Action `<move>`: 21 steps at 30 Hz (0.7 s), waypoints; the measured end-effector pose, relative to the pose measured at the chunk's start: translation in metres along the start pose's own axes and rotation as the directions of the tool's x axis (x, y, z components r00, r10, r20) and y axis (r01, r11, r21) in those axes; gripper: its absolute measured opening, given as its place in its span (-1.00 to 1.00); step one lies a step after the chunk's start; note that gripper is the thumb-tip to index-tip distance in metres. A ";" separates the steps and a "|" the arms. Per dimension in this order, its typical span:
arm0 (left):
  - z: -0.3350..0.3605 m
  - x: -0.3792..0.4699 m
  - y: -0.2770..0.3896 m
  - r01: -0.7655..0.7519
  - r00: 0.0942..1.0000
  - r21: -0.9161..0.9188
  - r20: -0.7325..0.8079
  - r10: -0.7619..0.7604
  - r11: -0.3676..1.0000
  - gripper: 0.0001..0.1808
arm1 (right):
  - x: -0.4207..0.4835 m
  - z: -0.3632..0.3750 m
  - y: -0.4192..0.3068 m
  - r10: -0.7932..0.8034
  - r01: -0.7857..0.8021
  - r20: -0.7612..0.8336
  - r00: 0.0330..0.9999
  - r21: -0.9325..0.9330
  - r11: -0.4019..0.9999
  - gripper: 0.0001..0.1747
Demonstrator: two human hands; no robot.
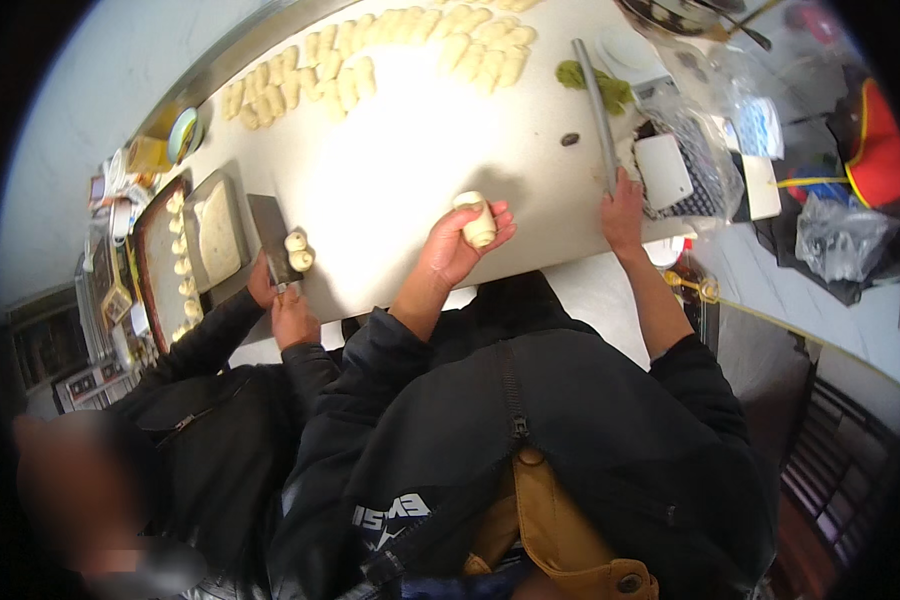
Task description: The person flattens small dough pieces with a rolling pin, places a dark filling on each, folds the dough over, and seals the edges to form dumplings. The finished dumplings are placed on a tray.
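Just above the near edge of a pale worktop [540,232], my left hand [461,236] holds a rolled piece of dough [477,219] on the palm, thumb over it. At the right, my right hand [624,210] grips the near end of a long grey metal rod [596,105]. The rod's far part lies across a green mass [616,91] on the worktop. Many rolled dough pieces [345,82] lie in rows towards the far side.
At the left a co-worker's hands [292,319] hold a cleaver [270,232] beside small dough rolls [298,253]. Beyond are a metal container of dough [216,225] and a tray [146,270] with dough pieces. A white scraper [663,171] and plastic bags sit at the right.
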State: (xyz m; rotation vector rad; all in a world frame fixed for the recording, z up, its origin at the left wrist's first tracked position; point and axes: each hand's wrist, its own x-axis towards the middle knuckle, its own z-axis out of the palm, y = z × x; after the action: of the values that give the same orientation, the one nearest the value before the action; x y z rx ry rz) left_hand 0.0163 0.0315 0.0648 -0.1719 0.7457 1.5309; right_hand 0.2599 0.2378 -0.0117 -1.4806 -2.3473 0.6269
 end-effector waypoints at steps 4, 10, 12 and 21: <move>-0.002 -0.004 0.001 -0.030 1.000 -0.089 0.000 0.030 0.996 -0.61 | -0.002 -0.012 -0.048 -0.300 0.298 -0.018 0.954 -0.079 0.951 -0.21; -0.014 -0.009 -0.009 0.030 0.995 0.102 0.090 -0.039 0.994 -0.60 | -0.019 -0.017 -0.172 -0.719 0.327 0.405 0.564 0.690 0.646 0.12; -0.017 -0.015 -0.014 0.052 0.999 0.143 0.008 -0.054 0.988 -0.59 | -0.018 -0.017 -0.190 -0.657 0.243 0.610 0.443 0.623 0.743 0.04; -0.028 -0.029 0.043 -0.072 0.903 0.571 -0.310 0.297 0.818 -0.53 | -0.030 0.010 -0.189 -0.557 0.312 0.419 0.716 0.523 0.794 -0.24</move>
State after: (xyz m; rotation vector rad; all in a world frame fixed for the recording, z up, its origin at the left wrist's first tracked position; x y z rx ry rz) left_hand -0.0298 -0.0046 0.0734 0.0386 1.5365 1.4166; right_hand 0.1217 0.1381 0.0754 -0.5243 -2.5934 1.4636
